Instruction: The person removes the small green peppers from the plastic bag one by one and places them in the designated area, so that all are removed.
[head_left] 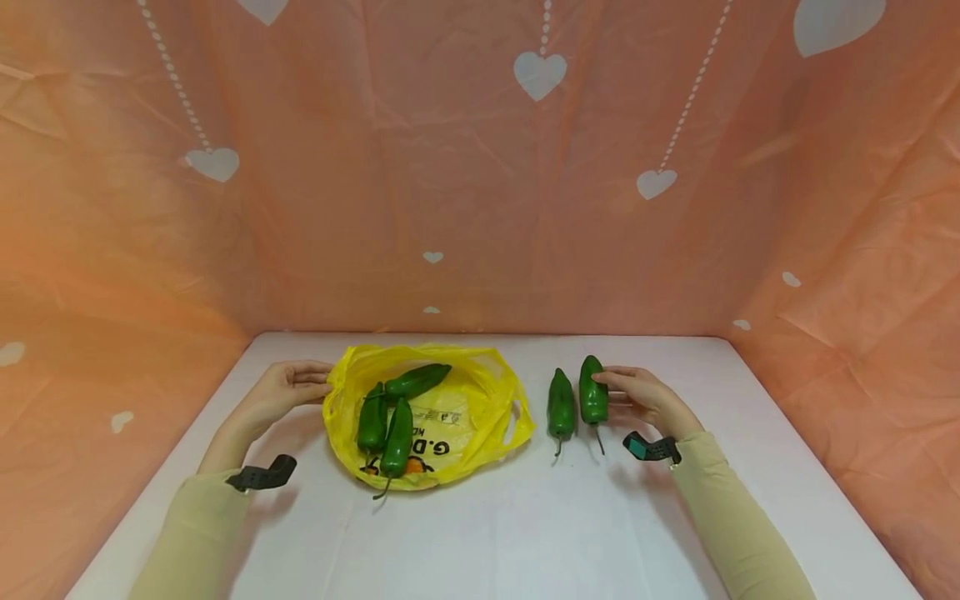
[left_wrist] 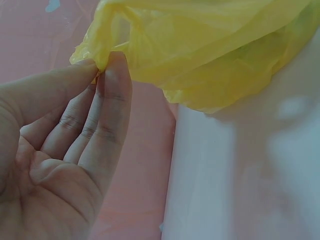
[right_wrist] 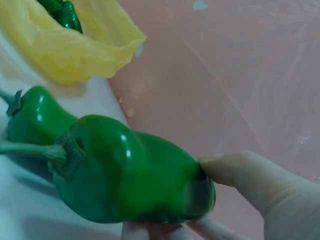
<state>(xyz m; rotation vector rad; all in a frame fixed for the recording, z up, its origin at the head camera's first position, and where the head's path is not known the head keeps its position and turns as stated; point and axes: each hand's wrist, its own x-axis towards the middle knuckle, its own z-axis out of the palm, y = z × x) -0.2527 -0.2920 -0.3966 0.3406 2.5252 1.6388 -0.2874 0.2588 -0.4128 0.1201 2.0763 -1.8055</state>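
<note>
My left hand [head_left: 273, 398] pinches the left edge of a yellow plastic bag [head_left: 480, 442] between thumb and fingertips, as the left wrist view shows close up. The bag's mouth gapes toward me, and three green peppers [head_left: 414, 382] lie inside; one stem pokes over the front rim. On the right, my right hand [head_left: 641, 396] grips a green pepper [right_wrist: 110, 170] near its tip, thumb on top and fingers beneath, its stem pointing away from the palm. Just left of it, another green pepper [head_left: 560, 404] lies on the table, stem toward me.
A white-covered table [head_left: 480, 542] carries everything. Orange cloth [head_left: 465, 192] printed with white hearts rises behind it and on both sides. Dark wrist straps [head_left: 262, 473] with cameras sit over both sleeves.
</note>
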